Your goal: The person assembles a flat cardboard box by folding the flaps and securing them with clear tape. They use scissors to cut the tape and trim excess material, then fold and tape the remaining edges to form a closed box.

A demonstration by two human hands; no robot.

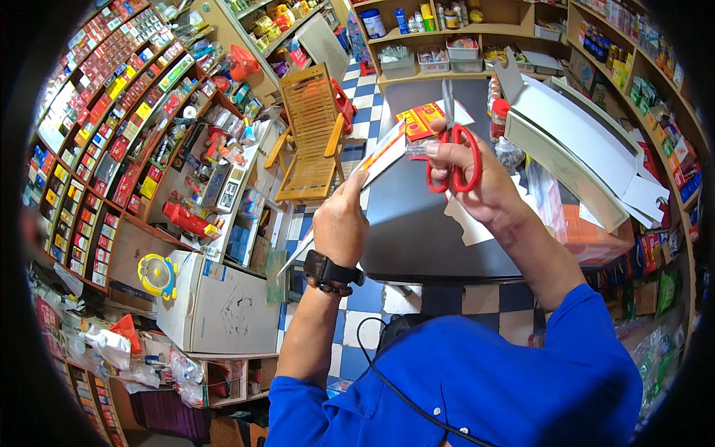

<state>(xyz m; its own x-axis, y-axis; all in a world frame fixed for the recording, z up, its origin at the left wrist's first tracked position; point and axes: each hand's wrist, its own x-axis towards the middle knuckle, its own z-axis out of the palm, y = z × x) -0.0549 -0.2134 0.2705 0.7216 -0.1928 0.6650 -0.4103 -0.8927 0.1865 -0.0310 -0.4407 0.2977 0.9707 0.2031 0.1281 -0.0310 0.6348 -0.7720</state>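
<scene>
A long, narrow piece of white card with orange stripes (pixel 386 154) is pinched in my left hand (pixel 341 223), which is closed around its near edge. The strip runs on past my wrist toward the lower left. In my right hand (pixel 491 182) is a pair of scissors (pixel 475 160) with red handles, blades pointing up and away. A small see-through piece (pixel 418 150) sits between my right thumb and the card; what it is I cannot make out. Beyond the hands, a red and yellow printed packet (pixel 421 121) lies on the dark table (pixel 406 242).
A wooden folding chair (pixel 309 127) stands at the far left of the table. On the table's right are a red-lidded jar (pixel 499 119) and a large white carton (pixel 573 141). Packed shelves surround me. A small fridge (pixel 231 305) with a yellow fan (pixel 157 276) stands lower left.
</scene>
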